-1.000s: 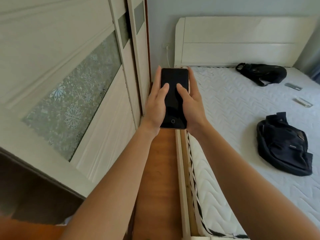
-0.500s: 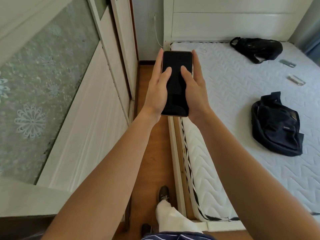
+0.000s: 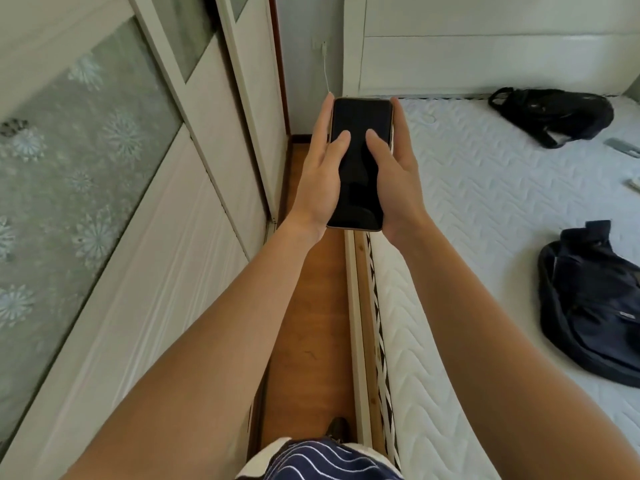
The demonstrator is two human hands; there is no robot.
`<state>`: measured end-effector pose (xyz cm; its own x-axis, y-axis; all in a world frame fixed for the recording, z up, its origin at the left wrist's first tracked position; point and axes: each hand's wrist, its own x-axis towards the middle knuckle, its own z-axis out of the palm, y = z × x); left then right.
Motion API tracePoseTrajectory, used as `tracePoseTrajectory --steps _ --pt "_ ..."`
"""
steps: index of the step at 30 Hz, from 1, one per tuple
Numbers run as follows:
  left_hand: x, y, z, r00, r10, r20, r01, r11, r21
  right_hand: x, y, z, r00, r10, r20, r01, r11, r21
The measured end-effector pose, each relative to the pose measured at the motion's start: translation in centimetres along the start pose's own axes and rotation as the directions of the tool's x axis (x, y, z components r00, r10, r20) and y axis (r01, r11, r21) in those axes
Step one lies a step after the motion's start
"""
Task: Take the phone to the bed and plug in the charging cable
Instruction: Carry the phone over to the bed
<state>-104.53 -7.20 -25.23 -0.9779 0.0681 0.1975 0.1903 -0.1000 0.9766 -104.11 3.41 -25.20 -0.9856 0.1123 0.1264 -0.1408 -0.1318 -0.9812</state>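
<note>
A black phone (image 3: 360, 188) with a dark screen is held upright in front of me by both hands. My left hand (image 3: 320, 174) grips its left edge, thumb on the screen. My right hand (image 3: 398, 181) grips its right edge, thumb on the screen too. The phone hangs over the narrow wooden floor strip beside the bed (image 3: 485, 188), which has a white quilted mattress and fills the right side. A white charging cable (image 3: 326, 72) hangs from a wall plug beside the headboard, just beyond the phone's top; its lower end is hidden behind the phone and my fingers.
A white sliding wardrobe (image 3: 145, 237) with frosted floral glass lines the left. The wooden floor aisle (image 3: 311, 323) between wardrobe and bed is narrow. Two dark bags (image 3: 554, 114) (image 3: 595, 303) and small flat items (image 3: 621, 146) lie on the mattress. White headboard (image 3: 485, 50) at the back.
I have walked forward along the aisle: the headboard, wall cable and bags are nearer. Both hands keep the same hold on the phone.
</note>
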Motion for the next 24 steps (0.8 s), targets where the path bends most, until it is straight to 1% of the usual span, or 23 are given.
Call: tracePoseTrajectory --steps 8,11,18,24 --pt "8.6 -3.3 -1.4 1.0 -0.021 0.013 0.021 1.0 -0.012 8.8 3.1 1.1 1.0 0.025 -0.004 -0.025 0.999 0.026" --pt "13.0 -4.7 -2.3 0.999 -0.033 0.02 0.034 0.999 -0.042 13.2 4.4 2.0 0.999 0.046 -0.024 -0.046 0.999 0.02" --pt "24.5 -7.1 -4.4 0.998 -0.028 0.061 0.035 0.994 -0.103 24.2 6.0 4.2 0.997 0.027 -0.074 -0.027 1.0 -0.004" --pt "32.2 -9.1 -5.1 0.995 -0.043 0.091 0.053 0.993 -0.105 31.6 7.2 5.0 0.993 0.04 -0.108 -0.042 0.999 -0.009"
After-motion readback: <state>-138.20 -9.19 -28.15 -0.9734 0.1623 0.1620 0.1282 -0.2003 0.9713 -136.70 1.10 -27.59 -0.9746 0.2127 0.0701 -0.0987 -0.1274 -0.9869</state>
